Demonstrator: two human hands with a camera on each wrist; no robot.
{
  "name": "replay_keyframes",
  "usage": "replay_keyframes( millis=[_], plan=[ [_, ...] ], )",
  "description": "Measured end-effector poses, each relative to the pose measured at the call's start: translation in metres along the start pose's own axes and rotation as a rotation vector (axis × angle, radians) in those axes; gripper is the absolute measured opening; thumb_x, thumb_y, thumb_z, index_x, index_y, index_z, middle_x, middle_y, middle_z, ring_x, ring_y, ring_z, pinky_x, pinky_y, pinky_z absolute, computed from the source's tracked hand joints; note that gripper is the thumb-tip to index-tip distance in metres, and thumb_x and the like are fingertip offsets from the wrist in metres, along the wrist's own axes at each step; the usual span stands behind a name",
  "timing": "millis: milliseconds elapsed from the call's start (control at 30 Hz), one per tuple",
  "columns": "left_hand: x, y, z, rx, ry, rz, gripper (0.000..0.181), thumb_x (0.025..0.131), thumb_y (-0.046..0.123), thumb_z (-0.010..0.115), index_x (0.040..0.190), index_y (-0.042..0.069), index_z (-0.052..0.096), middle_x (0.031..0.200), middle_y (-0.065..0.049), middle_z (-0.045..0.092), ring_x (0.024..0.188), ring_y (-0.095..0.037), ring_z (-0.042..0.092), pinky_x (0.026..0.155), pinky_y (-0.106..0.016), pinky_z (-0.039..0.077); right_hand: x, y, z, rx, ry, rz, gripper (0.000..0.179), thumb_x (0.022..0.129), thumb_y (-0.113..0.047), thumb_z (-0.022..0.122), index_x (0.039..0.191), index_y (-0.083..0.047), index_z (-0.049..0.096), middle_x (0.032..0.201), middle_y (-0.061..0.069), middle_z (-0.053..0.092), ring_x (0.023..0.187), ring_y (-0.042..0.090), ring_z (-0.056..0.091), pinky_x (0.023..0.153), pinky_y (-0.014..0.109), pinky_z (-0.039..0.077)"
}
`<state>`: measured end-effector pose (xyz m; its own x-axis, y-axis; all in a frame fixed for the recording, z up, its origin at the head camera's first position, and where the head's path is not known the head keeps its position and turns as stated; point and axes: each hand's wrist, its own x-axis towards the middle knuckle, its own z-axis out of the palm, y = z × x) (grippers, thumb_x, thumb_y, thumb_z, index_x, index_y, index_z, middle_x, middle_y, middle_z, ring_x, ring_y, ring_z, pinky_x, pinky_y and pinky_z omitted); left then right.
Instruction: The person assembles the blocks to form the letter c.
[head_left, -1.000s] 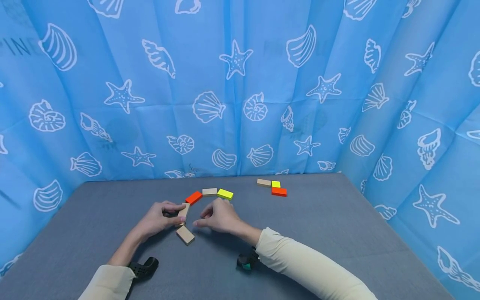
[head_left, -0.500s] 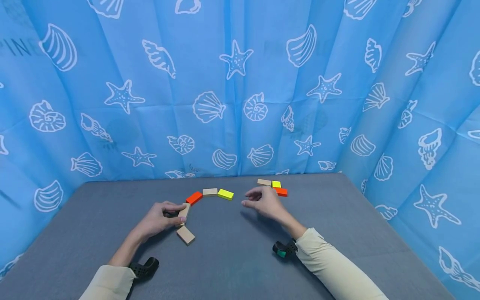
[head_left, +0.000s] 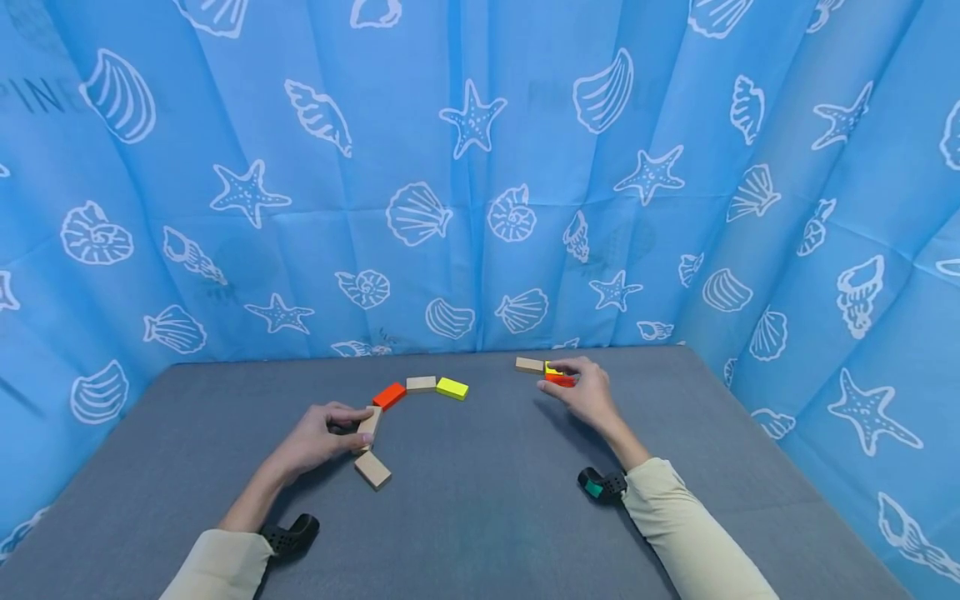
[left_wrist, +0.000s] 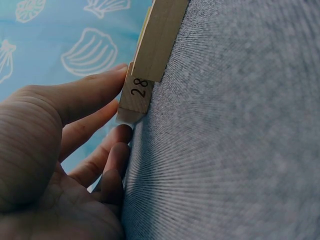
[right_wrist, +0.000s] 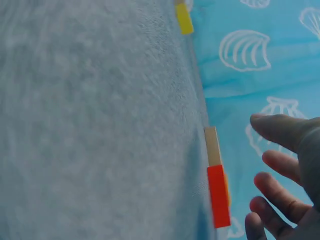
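On the grey table, my left hand (head_left: 318,442) pinches a plain wooden block (head_left: 370,426) between thumb and fingers. The left wrist view shows the number 28 on that block's end (left_wrist: 139,90). It belongs to a curved row with another plain block (head_left: 372,471), an orange block (head_left: 389,396), a third plain block (head_left: 422,384) and a yellow block (head_left: 452,388). At the back right, my right hand (head_left: 591,396) hovers over a second orange block (right_wrist: 218,196), thumb and fingers spread. The right wrist view shows a gap between the fingers and that block.
Beside the second orange block lie a plain block (head_left: 529,365) and a yellow block (head_left: 551,365), partly hidden by the right hand. A blue shell-patterned curtain (head_left: 480,208) hangs along the table's back edge. Each wrist wears a black device (head_left: 602,485).
My right hand has moved from the curved row rightward and back to the second orange block. The left hand stays on its plain block.
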<state>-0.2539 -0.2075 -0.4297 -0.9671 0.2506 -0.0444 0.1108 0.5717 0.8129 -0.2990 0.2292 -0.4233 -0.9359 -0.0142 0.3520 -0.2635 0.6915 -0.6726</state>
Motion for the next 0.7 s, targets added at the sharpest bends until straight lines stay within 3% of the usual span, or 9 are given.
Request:
replay_keyframes(
  millis=[333,700],
  plan=[
    [0.002,-0.001,0.001,0.001,0.001,-0.007,0.054,0.086,0.031,0.083,0.135,0.014,0.068,0.124,-0.011,0.061,0.113,-0.03,0.05,0.081,-0.039,0.043,-0.001,0.023,-0.002,0.015,-0.031,0.052,0.05,0.085,-0.02,0.085,0.126,0.002,0.069,0.127,0.026,0.059,0.119,0.041,0.054,0.1,0.055,0.042],
    [0.003,-0.005,0.0,-0.009,0.01,0.004,0.053,0.086,0.03,0.084,0.133,0.012,0.069,0.124,-0.01,0.061,0.116,-0.03,0.052,0.088,-0.045,0.044,-0.001,0.03,0.003,-0.031,-0.067,0.132,0.039,0.089,-0.016,0.08,0.122,0.003,0.071,0.117,0.023,0.062,0.107,0.037,0.056,0.093,0.053,0.043]
  ],
)
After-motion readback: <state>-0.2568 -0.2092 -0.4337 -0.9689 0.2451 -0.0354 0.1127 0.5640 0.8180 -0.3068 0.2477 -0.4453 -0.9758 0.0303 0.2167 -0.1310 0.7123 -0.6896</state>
